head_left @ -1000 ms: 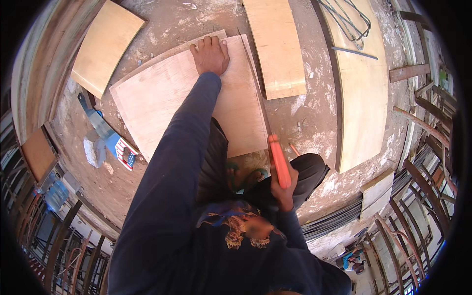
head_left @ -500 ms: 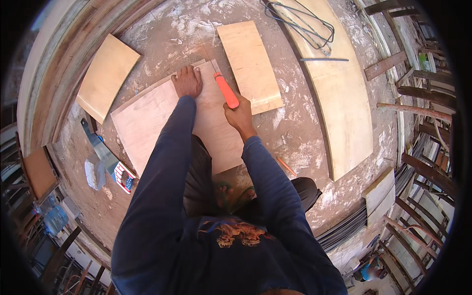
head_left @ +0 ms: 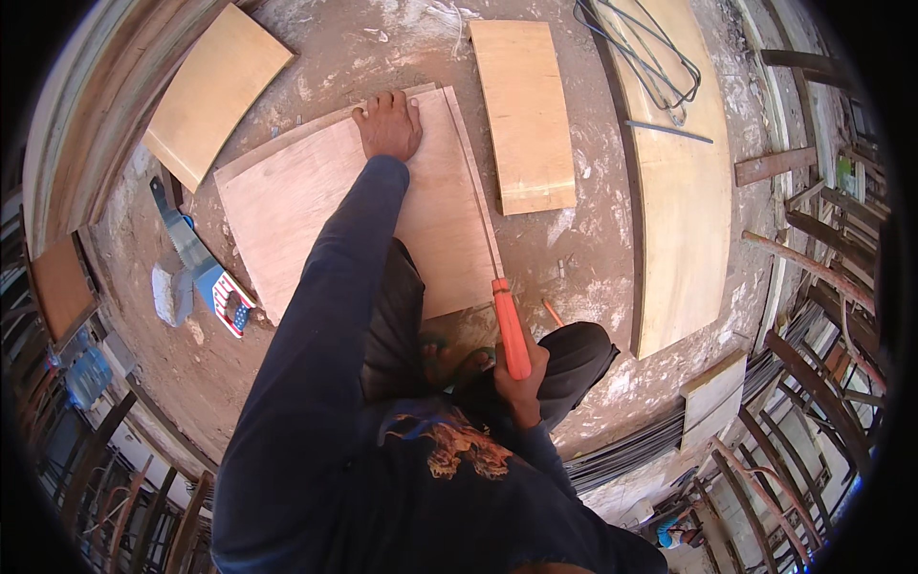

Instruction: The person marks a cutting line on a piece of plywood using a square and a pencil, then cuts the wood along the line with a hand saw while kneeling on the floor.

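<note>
A pinkish plywood sheet (head_left: 287, 210) lies on the floor in front of me, over another board whose edge shows at the top. My left hand (head_left: 388, 124) presses flat on its upper part, fingers spread. My right hand (head_left: 521, 383) grips the orange handle (head_left: 510, 328) of a saw, low by my knee. The thin blade (head_left: 474, 190) runs along the sheet's right side toward the top. A short orange stick, possibly a pencil (head_left: 552, 311), lies beside my knee. My feet show dimly below the sheet.
Pale boards (head_left: 215, 86) (head_left: 521, 115) (head_left: 681, 258) lie around the sheet, with bent rods (head_left: 655, 67) on the long right one. At the left are a second saw (head_left: 206, 263), a white block (head_left: 172, 292) and a water bottle (head_left: 88, 375). Another person (head_left: 674, 531) is at the lower right.
My right hand with the saw moved forward up the sheet half a second ago and is now pulled back by my knee. My left hand stays pressed on the sheet.
</note>
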Motion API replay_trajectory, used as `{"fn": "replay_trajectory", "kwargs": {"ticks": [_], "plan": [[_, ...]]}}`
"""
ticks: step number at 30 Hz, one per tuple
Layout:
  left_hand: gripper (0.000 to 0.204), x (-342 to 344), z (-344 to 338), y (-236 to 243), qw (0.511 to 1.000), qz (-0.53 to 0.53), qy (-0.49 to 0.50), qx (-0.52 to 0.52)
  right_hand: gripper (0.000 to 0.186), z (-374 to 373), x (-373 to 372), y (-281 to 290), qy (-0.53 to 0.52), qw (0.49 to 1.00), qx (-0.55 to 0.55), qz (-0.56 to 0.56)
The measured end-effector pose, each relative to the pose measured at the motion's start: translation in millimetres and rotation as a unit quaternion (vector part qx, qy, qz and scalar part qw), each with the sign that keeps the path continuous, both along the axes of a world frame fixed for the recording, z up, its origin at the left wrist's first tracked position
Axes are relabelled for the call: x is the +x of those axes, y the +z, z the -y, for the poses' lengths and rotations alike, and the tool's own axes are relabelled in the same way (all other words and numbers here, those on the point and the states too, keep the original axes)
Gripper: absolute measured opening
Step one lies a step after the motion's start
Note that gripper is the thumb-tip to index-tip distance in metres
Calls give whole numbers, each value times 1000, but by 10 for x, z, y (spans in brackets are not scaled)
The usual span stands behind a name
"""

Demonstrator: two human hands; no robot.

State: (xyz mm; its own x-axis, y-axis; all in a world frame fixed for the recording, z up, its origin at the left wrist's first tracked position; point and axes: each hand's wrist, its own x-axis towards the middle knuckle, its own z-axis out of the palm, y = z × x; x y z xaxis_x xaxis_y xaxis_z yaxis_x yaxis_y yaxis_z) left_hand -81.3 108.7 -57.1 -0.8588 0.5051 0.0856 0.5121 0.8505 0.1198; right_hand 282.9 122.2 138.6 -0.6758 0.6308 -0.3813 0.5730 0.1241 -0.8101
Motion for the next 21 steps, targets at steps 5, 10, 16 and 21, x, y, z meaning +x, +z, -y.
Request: {"fn": "replay_trajectory", "kwargs": {"ticks": [5, 10, 16, 21], "plan": [[37, 25, -248, 36, 999, 7, -27, 24, 47, -639, -1391, -693, -47, 996, 42, -64], [37, -22, -57, -52, 1000, 11, -7, 16, 52, -300, -881, -387, -35, 995, 41, -87], [39, -7, -266, 99, 999, 16, -29, -12, 47, -397, -690, -431, -49, 991, 70, -105], [36, 109, -259, 19, 999, 6, -37, 2, 33, -756, -1489, -789, -37, 994, 75, -69]]}}
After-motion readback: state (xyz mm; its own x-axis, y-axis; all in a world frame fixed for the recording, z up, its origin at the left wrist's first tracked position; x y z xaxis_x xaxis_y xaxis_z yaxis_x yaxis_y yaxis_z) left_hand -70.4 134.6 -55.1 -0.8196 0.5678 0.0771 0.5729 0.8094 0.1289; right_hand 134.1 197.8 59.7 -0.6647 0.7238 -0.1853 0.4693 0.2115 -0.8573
